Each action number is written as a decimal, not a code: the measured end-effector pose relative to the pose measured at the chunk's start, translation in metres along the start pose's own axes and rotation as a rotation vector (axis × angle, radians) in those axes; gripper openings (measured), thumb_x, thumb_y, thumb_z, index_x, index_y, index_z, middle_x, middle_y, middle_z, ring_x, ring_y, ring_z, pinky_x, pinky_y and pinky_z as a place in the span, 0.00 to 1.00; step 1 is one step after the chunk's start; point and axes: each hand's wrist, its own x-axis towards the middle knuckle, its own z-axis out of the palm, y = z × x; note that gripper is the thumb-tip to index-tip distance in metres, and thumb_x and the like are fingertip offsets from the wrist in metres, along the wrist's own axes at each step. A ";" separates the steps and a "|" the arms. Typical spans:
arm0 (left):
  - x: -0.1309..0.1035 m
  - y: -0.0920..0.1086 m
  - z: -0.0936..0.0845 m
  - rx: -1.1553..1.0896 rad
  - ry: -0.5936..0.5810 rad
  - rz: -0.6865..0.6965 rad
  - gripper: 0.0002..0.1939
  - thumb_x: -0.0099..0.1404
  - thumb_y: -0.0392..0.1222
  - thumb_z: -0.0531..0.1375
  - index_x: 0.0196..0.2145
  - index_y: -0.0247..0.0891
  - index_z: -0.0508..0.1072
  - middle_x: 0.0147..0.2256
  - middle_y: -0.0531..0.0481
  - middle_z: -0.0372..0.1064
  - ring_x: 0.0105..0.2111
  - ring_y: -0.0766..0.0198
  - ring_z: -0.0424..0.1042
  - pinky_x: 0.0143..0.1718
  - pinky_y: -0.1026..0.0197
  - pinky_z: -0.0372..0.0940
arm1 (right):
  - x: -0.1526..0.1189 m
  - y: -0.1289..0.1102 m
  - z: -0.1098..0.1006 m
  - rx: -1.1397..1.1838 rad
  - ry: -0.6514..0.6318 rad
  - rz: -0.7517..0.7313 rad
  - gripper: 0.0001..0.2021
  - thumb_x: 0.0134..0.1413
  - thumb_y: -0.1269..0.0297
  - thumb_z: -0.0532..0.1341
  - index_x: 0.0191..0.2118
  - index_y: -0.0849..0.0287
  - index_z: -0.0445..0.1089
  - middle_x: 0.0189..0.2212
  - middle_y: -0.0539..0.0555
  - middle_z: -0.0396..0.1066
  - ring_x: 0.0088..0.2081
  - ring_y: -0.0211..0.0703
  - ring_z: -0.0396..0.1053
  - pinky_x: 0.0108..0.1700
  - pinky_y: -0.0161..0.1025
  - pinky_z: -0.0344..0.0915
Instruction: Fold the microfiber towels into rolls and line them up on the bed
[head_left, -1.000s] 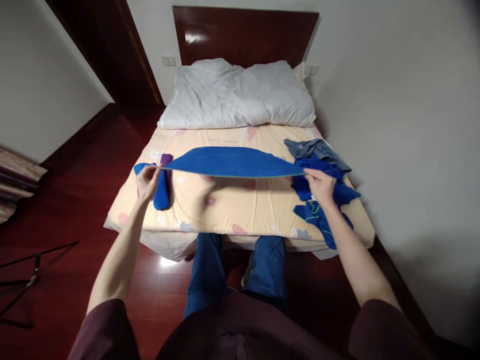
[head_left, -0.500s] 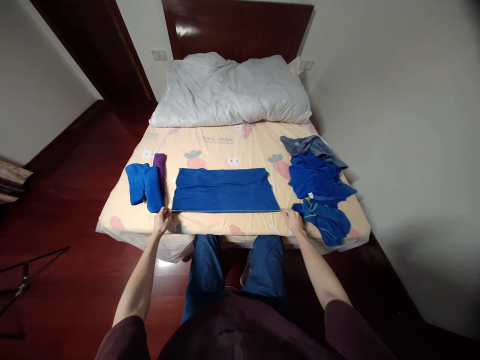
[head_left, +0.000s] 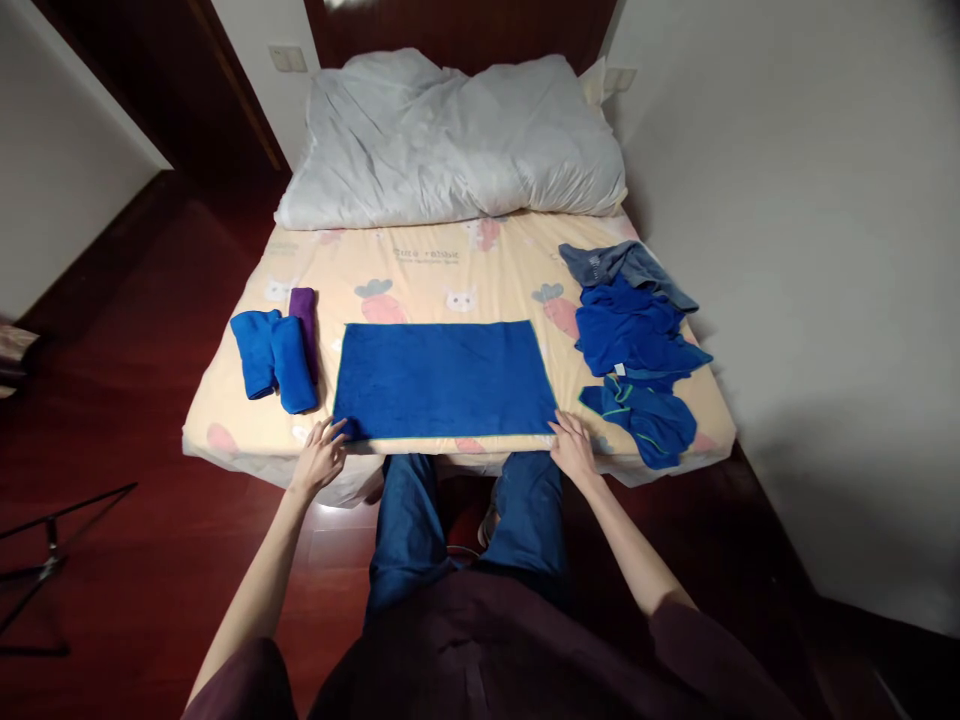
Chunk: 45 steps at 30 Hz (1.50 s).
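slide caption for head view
Left hand and right hand at the near corners of a blue cloth spread on a bed

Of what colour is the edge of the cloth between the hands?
The blue cloth has a green edge, seen in the head view.

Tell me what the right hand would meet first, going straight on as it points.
Likely the spread blue cloth: the right hand points forward and leftward at its near right corner. Whether the fingertips already touch it or sit just above is unclear.
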 end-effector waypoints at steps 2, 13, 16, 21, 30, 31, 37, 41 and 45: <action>0.027 0.029 0.010 0.017 0.034 0.012 0.23 0.67 0.41 0.53 0.55 0.38 0.76 0.68 0.40 0.60 0.71 0.41 0.50 0.71 0.33 0.48 | 0.022 -0.051 0.008 0.083 0.044 -0.048 0.25 0.63 0.71 0.55 0.64 0.56 0.70 0.70 0.58 0.58 0.71 0.62 0.55 0.69 0.63 0.56; 0.117 0.096 0.107 0.062 0.067 -0.177 0.32 0.75 0.54 0.46 0.72 0.40 0.58 0.74 0.44 0.41 0.74 0.41 0.35 0.71 0.30 0.35 | 0.118 -0.177 0.106 0.060 -0.153 -0.093 0.30 0.73 0.51 0.49 0.74 0.57 0.53 0.76 0.57 0.40 0.76 0.52 0.39 0.75 0.56 0.35; 0.092 0.046 0.089 0.082 0.155 -0.308 0.33 0.75 0.55 0.46 0.73 0.39 0.55 0.75 0.42 0.39 0.75 0.43 0.33 0.72 0.32 0.35 | 0.107 -0.089 0.086 -0.030 -0.082 0.118 0.32 0.73 0.49 0.46 0.75 0.60 0.50 0.76 0.59 0.39 0.76 0.53 0.38 0.75 0.58 0.35; 0.085 0.014 0.075 0.068 0.159 -0.325 0.35 0.75 0.54 0.46 0.73 0.33 0.53 0.75 0.39 0.36 0.75 0.44 0.33 0.73 0.34 0.34 | 0.100 -0.002 0.052 -0.160 -0.010 0.321 0.31 0.73 0.55 0.45 0.74 0.65 0.51 0.76 0.63 0.39 0.76 0.55 0.36 0.74 0.61 0.35; 0.226 0.036 0.101 0.082 0.078 -0.153 0.33 0.75 0.55 0.47 0.72 0.41 0.57 0.74 0.43 0.41 0.75 0.43 0.34 0.72 0.31 0.34 | 0.220 -0.152 0.117 0.074 -0.130 -0.226 0.29 0.73 0.54 0.49 0.74 0.55 0.53 0.76 0.54 0.38 0.77 0.49 0.35 0.76 0.55 0.33; 0.235 0.028 0.099 0.091 0.093 -0.165 0.33 0.75 0.56 0.47 0.72 0.41 0.58 0.74 0.44 0.42 0.75 0.43 0.34 0.71 0.31 0.33 | 0.235 -0.150 0.122 0.077 -0.136 -0.228 0.29 0.73 0.52 0.49 0.74 0.54 0.53 0.76 0.53 0.39 0.76 0.49 0.36 0.76 0.55 0.33; 0.260 -0.040 0.074 0.096 0.185 -0.362 0.35 0.74 0.57 0.48 0.72 0.37 0.57 0.74 0.39 0.42 0.74 0.44 0.38 0.72 0.35 0.37 | 0.284 -0.026 0.104 -0.032 -0.078 0.041 0.32 0.73 0.50 0.46 0.75 0.58 0.49 0.76 0.57 0.40 0.76 0.51 0.37 0.75 0.59 0.34; 0.274 -0.067 0.068 0.131 0.171 -0.425 0.35 0.75 0.57 0.46 0.72 0.37 0.55 0.74 0.40 0.40 0.74 0.46 0.39 0.72 0.38 0.38 | 0.292 0.044 0.087 -0.097 -0.039 0.161 0.32 0.73 0.51 0.44 0.75 0.58 0.46 0.76 0.59 0.42 0.76 0.53 0.39 0.74 0.63 0.39; 0.287 -0.087 0.061 0.147 0.123 -0.405 0.33 0.77 0.55 0.44 0.73 0.35 0.53 0.74 0.40 0.42 0.73 0.48 0.42 0.72 0.38 0.40 | 0.300 0.063 0.084 -0.082 0.061 0.152 0.28 0.73 0.55 0.45 0.73 0.57 0.54 0.72 0.60 0.52 0.73 0.54 0.49 0.72 0.63 0.46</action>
